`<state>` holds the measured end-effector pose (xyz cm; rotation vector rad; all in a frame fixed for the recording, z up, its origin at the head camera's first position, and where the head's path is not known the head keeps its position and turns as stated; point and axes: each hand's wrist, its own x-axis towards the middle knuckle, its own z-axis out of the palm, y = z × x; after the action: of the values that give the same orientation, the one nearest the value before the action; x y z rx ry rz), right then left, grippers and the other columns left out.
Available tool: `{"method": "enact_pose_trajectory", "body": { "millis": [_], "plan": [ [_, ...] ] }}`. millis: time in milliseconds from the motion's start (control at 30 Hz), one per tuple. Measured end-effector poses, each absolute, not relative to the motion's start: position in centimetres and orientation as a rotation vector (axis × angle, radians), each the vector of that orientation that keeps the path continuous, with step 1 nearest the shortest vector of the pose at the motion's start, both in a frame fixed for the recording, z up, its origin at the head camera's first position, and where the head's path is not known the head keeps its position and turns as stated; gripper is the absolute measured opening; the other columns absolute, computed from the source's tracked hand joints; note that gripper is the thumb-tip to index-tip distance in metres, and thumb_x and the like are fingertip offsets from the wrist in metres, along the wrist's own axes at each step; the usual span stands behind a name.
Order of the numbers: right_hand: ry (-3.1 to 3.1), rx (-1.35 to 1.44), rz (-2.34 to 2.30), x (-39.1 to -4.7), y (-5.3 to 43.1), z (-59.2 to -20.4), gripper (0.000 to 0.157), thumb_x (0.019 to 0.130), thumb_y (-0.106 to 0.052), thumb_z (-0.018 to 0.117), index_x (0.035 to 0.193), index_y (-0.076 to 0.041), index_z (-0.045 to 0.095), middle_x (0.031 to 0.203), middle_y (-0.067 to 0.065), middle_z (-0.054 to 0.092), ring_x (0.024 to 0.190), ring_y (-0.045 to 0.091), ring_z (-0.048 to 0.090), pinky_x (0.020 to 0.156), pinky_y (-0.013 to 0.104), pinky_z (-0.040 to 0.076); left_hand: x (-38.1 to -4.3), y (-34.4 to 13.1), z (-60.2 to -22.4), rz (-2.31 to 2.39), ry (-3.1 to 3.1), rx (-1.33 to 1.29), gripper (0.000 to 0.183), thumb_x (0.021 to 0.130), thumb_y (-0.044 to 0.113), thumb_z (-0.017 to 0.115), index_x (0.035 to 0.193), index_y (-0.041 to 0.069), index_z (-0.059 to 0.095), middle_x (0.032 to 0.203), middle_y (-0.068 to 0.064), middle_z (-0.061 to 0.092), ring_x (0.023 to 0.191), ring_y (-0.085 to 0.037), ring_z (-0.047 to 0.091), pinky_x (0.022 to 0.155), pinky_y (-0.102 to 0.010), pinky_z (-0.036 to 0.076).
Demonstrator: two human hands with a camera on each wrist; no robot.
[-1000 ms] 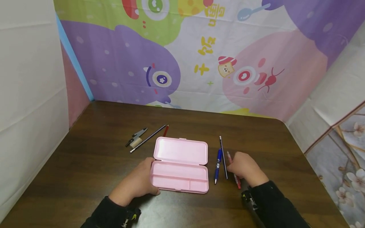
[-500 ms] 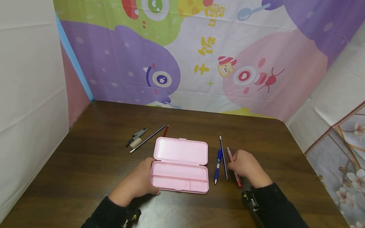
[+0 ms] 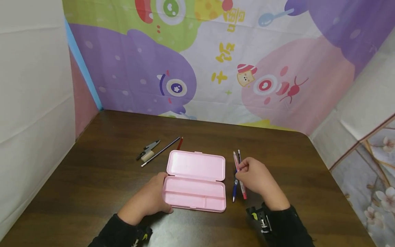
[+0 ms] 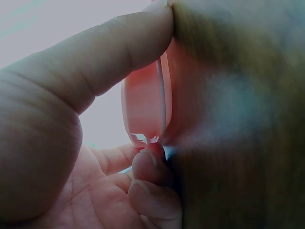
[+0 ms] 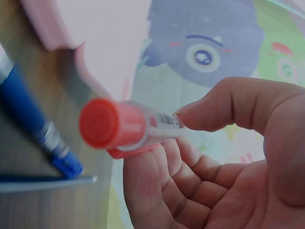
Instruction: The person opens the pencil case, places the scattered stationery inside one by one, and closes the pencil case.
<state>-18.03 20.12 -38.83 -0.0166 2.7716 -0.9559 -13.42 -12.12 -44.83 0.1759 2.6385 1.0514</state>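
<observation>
A pink pencil case (image 3: 195, 165) lies open on the table, its lid folded back and its divided tray facing up. My left hand (image 3: 149, 195) holds the tray's left end, thumb near the front corner and fingers at the back; the left wrist view shows thumb and fingers against the case's end (image 4: 145, 100). To the right of the case, my right hand (image 3: 257, 176) pinches a clear pen with a red end (image 5: 121, 125) between thumb and fingers, raised off the table. Below it lie a blue pen (image 3: 235, 193) and a white-tipped pencil (image 3: 239, 154), partly hidden.
Back left of the case lie a grey-and-black jointed tool (image 3: 148, 148), a beige eraser (image 3: 147, 156), a pencil (image 3: 162, 151) and a short red pencil (image 3: 180, 143) beside the lid. A cartoon cloth (image 3: 210, 103) hangs behind the brown table (image 3: 108, 178).
My right hand has lifted the red-ended pen and carried it left, over the blue pen and the pencil. My left hand stays on the case. The head view has tilted slightly.
</observation>
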Motion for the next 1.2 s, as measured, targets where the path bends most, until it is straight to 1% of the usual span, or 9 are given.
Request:
{"method": "enact_pose_trajectory", "body": {
  "millis": [67,300,433,533,600,700,800,1033,1200],
  "plan": [
    [2.783,-0.051,-0.973,-17.9,19.6,-38.7,0.025,0.081,-0.014,0.066,0.102,-0.003,0.058,0.087,0.007,0.059,0.069,0.018,0.055,0.060,0.032,0.048,-13.4,-12.1,-44.9,1.051,2.640,0.177,0.109,0.043,0.020,0.099,0.132,-0.003,0.042,0.116,-0.015,0.054,0.098,-0.027,0.053,0.088,-0.053,0.046],
    [2.819,-0.155,-0.967,-17.9,17.7,-39.3,0.021,0.080,-0.013,0.067,0.098,-0.008,0.058,0.082,0.005,0.058,0.062,0.017,0.053,0.056,0.032,0.046,-13.4,-12.1,-45.0,1.054,2.638,0.179,0.108,0.044,0.019,0.099,0.132,-0.003,0.042,0.116,-0.015,0.054,0.098,-0.027,0.053,0.088,-0.053,0.046],
    [2.860,-0.199,-0.966,-17.8,16.4,-39.6,0.022,0.079,-0.014,0.069,0.098,-0.009,0.058,0.082,0.003,0.057,0.068,0.016,0.053,0.062,0.031,0.046,-13.4,-12.2,-45.0,1.062,2.634,0.178,0.108,0.044,0.019,0.099,0.132,-0.002,0.042,0.116,-0.015,0.054,0.097,-0.027,0.053,0.087,-0.053,0.046],
    [2.894,-0.246,-0.981,-17.7,15.1,-39.8,0.022,0.079,-0.013,0.068,0.098,-0.010,0.058,0.082,0.001,0.057,0.072,0.015,0.053,0.065,0.031,0.047,-13.4,-12.2,-45.0,1.054,2.643,0.182,0.108,0.043,0.019,0.099,0.132,-0.003,0.042,0.116,-0.015,0.054,0.097,-0.027,0.053,0.087,-0.053,0.046],
    [2.901,-0.280,-0.981,-17.5,14.2,-39.9,0.021,0.079,-0.014,0.067,0.098,-0.011,0.057,0.083,0.000,0.056,0.071,0.015,0.053,0.064,0.030,0.047,-13.4,-12.2,-45.0,1.047,2.649,0.179,0.108,0.043,0.020,0.099,0.132,-0.003,0.042,0.115,-0.015,0.054,0.097,-0.027,0.053,0.087,-0.053,0.046],
    [2.901,-0.359,-0.957,-17.4,13.0,-40.0,0.021,0.080,-0.014,0.068,0.098,-0.011,0.057,0.083,0.000,0.057,0.068,0.015,0.053,0.058,0.029,0.048,-13.4,-12.2,-45.1,1.041,2.660,0.181,0.109,0.043,0.020,0.099,0.133,-0.003,0.042,0.115,-0.015,0.054,0.098,-0.027,0.053,0.087,-0.052,0.046],
    [2.916,-0.462,-0.888,-17.2,12.2,-40.2,0.021,0.081,-0.015,0.068,0.098,-0.012,0.057,0.081,-0.001,0.056,0.065,0.013,0.051,0.055,0.028,0.046,-13.3,-12.1,-45.2,1.050,2.661,0.189,0.109,0.043,0.021,0.099,0.132,-0.003,0.042,0.115,-0.015,0.054,0.098,-0.027,0.053,0.087,-0.052,0.046],
    [2.996,-0.765,-0.600,-16.7,11.2,-40.5,0.020,0.080,-0.019,0.065,0.098,-0.017,0.058,0.077,-0.008,0.054,0.066,0.011,0.049,0.059,0.027,0.044,-13.2,-12.1,-45.2,1.052,2.669,0.200,0.108,0.043,0.020,0.099,0.132,-0.004,0.042,0.113,-0.014,0.055,0.096,-0.026,0.054,0.085,-0.051,0.047],
    [3.007,-0.884,-0.413,-16.7,10.7,-40.5,0.019,0.080,-0.020,0.066,0.098,-0.018,0.060,0.075,-0.010,0.052,0.067,0.012,0.050,0.061,0.029,0.044,-13.3,-12.1,-45.2,1.057,2.668,0.202,0.107,0.043,0.020,0.099,0.132,-0.004,0.042,0.113,-0.014,0.055,0.095,-0.026,0.054,0.085,-0.051,0.047]
  ]
}}
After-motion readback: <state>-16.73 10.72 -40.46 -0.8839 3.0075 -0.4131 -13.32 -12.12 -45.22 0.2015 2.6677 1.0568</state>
